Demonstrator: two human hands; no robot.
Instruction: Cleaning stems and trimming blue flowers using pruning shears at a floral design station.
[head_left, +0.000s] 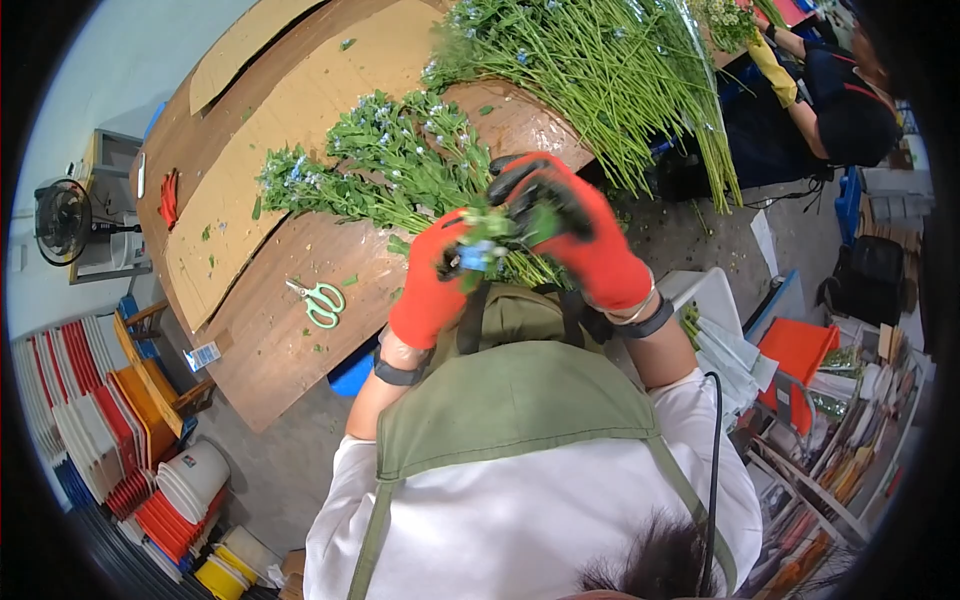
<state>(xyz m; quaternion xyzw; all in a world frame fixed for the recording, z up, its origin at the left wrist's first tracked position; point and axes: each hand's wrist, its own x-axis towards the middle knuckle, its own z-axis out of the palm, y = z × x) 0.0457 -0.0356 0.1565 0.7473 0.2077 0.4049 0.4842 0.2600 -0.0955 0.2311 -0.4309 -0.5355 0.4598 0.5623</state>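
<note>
My left hand (442, 262), in a red glove with dark fingers, is closed around a bunch of leafy stems with small blue flowers (390, 142). The flower heads spread over the wooden table (292, 352) to the left. My right hand (547, 202), gloved alike, is at the near part of the bunch, its fingers bent by some blurred green leaves and a blue bloom; what it grips is unclear. Scissors with pale green handles (322, 304) lie on the table left of my left hand. A large pile of long-stemmed blue flowers (600, 90) lies beyond my right hand.
Cardboard sheets (300, 120) cover part of the table, with a red glove (169, 199) at its left edge. A co-worker in yellow gloves (772, 71) stands at upper right. Stacked buckets (191, 480) are at lower left; a white container (701, 289) and an orange-red chair (799, 360) stand right.
</note>
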